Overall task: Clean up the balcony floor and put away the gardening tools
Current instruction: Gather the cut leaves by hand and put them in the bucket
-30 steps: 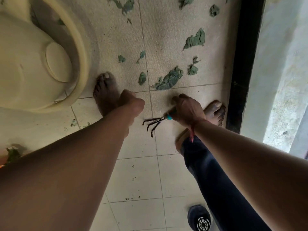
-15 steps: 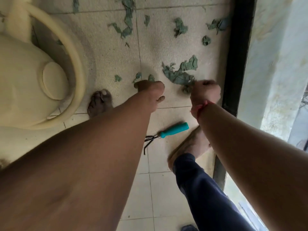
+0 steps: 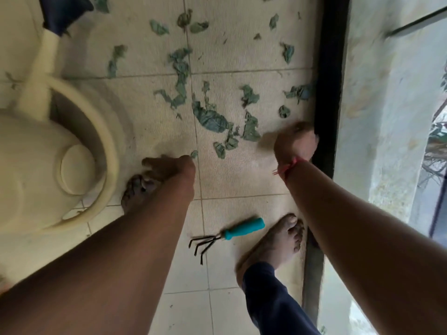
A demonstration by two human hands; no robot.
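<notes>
- Two hands reach down to the tiled floor (image 3: pixel 229 184). Both are seen from the back and are slightly blurred.
- The left hand (image 3: pixel 169 168) has its fingers curled, with the tip right at a small leaf scrap (image 3: pixel 194 154). I cannot tell whether it pinches the scrap.
- The right hand (image 3: pixel 295 143) has its fingers bent under and hidden, so I cannot tell if it is open or gripping. It is close to the black strip (image 3: pixel 331 68) along the floor's right edge. A red thread (image 3: pixel 287 168) circles the wrist.
- The hand rake (image 3: pixel 227 234) lies flat on the floor, touched by neither hand. It is just beside the bare right foot (image 3: pixel 278 243), with the teal handle towards the right edge and the black tines towards the left.
- Green leaf scraps (image 3: pixel 210 119) lie scattered over the far part of the floor.
- A cream watering can (image 3: pixel 36 165) stands at the left edge, with the left foot (image 3: pixel 135 192) near its loop handle.
</notes>
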